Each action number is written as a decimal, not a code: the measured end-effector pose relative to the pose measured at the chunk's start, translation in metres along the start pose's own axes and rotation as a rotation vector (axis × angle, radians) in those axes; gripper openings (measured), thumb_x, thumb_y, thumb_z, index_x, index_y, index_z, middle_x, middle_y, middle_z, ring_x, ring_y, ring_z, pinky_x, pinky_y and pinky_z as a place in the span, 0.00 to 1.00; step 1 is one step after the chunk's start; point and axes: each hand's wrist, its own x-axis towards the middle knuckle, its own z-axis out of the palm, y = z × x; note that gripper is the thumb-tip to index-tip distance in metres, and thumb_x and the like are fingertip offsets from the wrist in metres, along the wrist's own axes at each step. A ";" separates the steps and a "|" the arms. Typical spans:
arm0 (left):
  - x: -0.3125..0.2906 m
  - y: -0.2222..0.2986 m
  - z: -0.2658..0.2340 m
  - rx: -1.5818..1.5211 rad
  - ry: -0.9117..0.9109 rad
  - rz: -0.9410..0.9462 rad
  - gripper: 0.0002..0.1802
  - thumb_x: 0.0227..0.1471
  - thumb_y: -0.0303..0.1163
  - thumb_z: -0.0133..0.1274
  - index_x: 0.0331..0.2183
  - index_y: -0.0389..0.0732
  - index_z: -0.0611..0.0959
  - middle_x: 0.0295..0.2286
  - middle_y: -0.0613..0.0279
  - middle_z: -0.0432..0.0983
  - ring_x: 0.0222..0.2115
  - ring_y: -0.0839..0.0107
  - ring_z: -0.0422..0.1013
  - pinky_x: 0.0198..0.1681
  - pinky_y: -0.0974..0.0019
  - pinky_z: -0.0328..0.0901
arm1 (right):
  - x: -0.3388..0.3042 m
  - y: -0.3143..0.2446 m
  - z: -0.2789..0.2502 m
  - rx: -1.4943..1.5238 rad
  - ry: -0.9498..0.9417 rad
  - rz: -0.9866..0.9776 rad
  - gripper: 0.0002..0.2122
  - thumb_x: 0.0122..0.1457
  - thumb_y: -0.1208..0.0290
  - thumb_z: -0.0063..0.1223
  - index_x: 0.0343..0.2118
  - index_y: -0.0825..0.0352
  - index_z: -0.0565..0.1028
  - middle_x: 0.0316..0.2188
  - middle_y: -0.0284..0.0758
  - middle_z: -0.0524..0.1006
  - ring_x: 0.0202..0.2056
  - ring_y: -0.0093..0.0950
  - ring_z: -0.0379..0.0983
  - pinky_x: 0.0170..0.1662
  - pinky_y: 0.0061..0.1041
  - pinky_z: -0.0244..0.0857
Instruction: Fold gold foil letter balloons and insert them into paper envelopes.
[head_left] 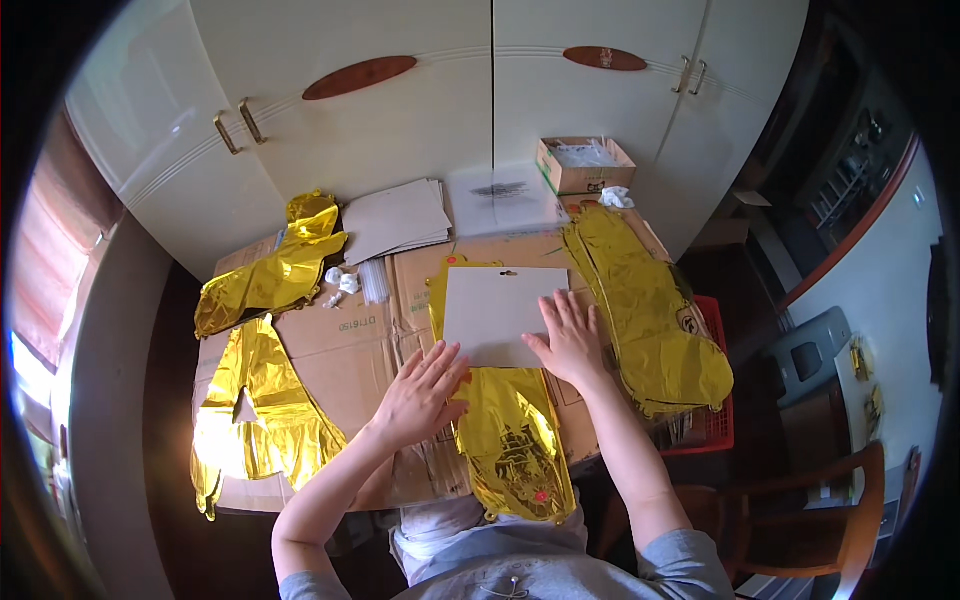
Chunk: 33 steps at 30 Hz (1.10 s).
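Note:
A pale grey card (pixel 490 310) with a small hang hole in its top edge lies on a flat gold foil balloon (pixel 512 425). The balloon shows past the card's left side and runs down over the table's near edge. My right hand (pixel 570 340) rests on the card's right part with its fingers spread. At the card's lower left corner is my left hand (pixel 418 395), fingers stretched out and holding nothing; whether it presses the foil I cannot tell.
Flattened cardboard (pixel 340 360) covers the table. Gold foil balloons lie left (pixel 265 400), far left (pixel 270 270) and right (pixel 655 320). Behind are stacked grey cards (pixel 398 218), a clear plastic stack (pixel 505 203) and an open box (pixel 588 167). A wooden chair (pixel 865 510) stands right.

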 end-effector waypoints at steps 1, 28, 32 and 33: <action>0.002 -0.001 -0.001 -0.006 0.015 -0.008 0.35 0.55 0.47 0.48 0.59 0.40 0.64 0.60 0.50 0.54 0.62 0.54 0.50 0.63 0.48 0.46 | -0.001 0.001 0.000 0.000 -0.016 -0.007 0.34 0.61 0.41 0.35 0.63 0.61 0.54 0.65 0.44 0.50 0.66 0.41 0.42 0.65 0.54 0.30; 0.030 -0.030 0.025 0.021 0.006 0.004 0.24 0.57 0.43 0.47 0.56 0.62 0.71 0.59 0.65 0.60 0.63 0.55 0.49 0.63 0.42 0.41 | -0.017 -0.011 0.001 0.064 -0.084 -0.219 0.40 0.53 0.35 0.44 0.64 0.56 0.54 0.66 0.39 0.48 0.67 0.40 0.38 0.64 0.58 0.25; 0.031 -0.031 0.028 -0.030 0.052 0.020 0.21 0.55 0.41 0.50 0.52 0.63 0.76 0.56 0.68 0.65 0.61 0.57 0.53 0.63 0.42 0.43 | -0.016 -0.013 0.003 0.110 -0.014 -0.248 0.37 0.54 0.36 0.44 0.63 0.54 0.57 0.66 0.39 0.49 0.67 0.40 0.39 0.64 0.58 0.27; 0.031 -0.031 0.027 -0.045 0.052 0.023 0.20 0.55 0.41 0.51 0.51 0.62 0.77 0.55 0.68 0.66 0.61 0.57 0.54 0.63 0.43 0.43 | -0.016 -0.014 0.004 0.115 0.016 -0.267 0.36 0.55 0.36 0.43 0.62 0.54 0.58 0.66 0.40 0.50 0.67 0.40 0.39 0.64 0.59 0.28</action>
